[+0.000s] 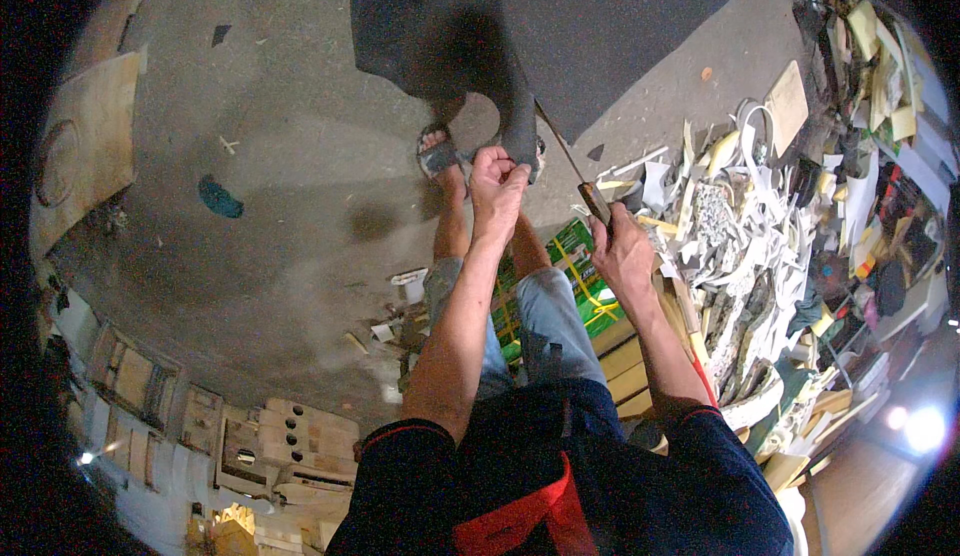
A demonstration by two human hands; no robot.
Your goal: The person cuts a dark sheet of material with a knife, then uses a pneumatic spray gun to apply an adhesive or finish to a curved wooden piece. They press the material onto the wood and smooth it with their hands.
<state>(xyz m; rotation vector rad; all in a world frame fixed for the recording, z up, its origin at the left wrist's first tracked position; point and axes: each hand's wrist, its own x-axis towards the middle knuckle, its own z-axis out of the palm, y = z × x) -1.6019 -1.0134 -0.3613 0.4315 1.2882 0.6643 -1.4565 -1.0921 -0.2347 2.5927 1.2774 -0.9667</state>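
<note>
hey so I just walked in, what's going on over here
A person is working with both bare hands. The left hand pinches the edge of a large dark sheet, and the right hand grips a long knife by its handle. The blade points toward the sheet; whether it is cutting isn't clear. A heap of pale scraps lies to the person's right.

A dark sheet (630, 26) pinched in one hand, a knife in the other.
The left hand (498, 191) grips the sheet's edge; the right hand (624, 251) holds the long knife (592, 199), its blade beside the sheet. White and yellow scraps (725, 256) heap at right; a teal piece (220, 197) lies on the floor (290, 106).
</note>
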